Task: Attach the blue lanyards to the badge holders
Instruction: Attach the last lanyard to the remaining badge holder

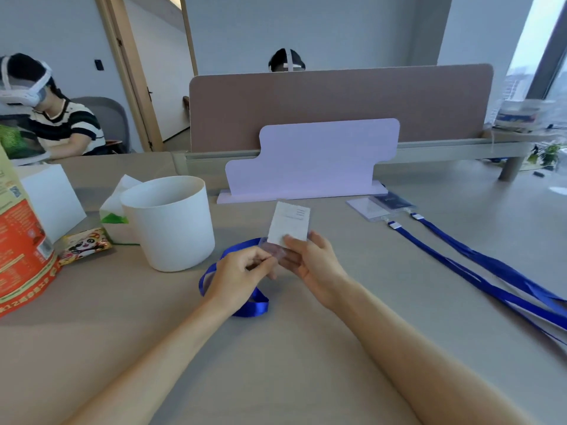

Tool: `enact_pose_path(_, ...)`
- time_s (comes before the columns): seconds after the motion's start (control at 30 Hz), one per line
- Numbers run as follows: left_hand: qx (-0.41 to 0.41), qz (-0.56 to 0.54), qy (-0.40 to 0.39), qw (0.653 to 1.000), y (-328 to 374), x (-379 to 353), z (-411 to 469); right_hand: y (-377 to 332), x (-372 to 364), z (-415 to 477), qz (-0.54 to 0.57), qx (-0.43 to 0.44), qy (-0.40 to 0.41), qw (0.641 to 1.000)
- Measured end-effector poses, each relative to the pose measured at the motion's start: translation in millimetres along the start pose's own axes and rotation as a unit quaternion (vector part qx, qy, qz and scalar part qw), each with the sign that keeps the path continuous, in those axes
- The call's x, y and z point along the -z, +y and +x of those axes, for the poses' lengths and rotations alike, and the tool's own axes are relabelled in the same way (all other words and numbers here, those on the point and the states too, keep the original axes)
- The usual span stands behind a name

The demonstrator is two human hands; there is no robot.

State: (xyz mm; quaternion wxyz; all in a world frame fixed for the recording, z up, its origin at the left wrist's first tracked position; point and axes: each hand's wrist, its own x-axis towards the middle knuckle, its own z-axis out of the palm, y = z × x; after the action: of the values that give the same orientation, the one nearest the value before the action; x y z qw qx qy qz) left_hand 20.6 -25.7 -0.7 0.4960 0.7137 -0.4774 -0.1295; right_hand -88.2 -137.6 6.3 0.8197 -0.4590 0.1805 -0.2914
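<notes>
— What sort of place are we looking at?
— An office: a brown divider panel [337,105] is standing along the far edge of the desk [276,363], and a person [58,124] is sitting far left beside a doorway [162,87].

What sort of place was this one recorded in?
Most likely a shared office: a long desk split by a fabric divider panel, another person seated to the left, and badge holders with blue lanyards lying on it.
</notes>
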Motion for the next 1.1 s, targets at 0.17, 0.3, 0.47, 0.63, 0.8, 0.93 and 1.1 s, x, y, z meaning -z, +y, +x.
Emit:
enact_pose_path(0.17,0.015,0.012,-0.022,1.000,2.4,4.4,0.6,-9.9,11.8,-16.8,-0.122,0.051,0.014,0.991)
enact_pose_path(0.3,0.018,0.014,-0.087,0.996,22.2,-2.9,2.5,-28.4,19.0,-30.0,-0.128,0.099,0.084,0.983)
enact_pose_path(0.47,0.046,-0.049,-0.074,0.995,51.9,-25.4,19.5,-53.0,32.2,-33.7,-0.180,0.083,0.135,0.971)
enact_pose_path(0.63,0.063,-0.098,-0.022,0.993,73.8,-51.8,48.1,-65.8,40.5,-32.8,-0.208,0.055,0.145,0.966)
enact_pose_path(0.8,0.071,-0.123,0.024,0.990,73.5,-76.3,79.8,-72.3,63.5,-20.8,-0.117,-0.042,0.139,0.982)
enact_pose_path(0.93,0.111,-0.119,0.040,0.986,55.9,-92.4,112.3,-73.9,93.6,-5.5,-0.094,-0.052,0.145,0.984)
enact_pose_path(1.1,0.164,-0.027,0.016,0.986,21.8,-132.0,146.1,-71.0,121.6,11.5,-0.183,-0.019,0.131,0.974)
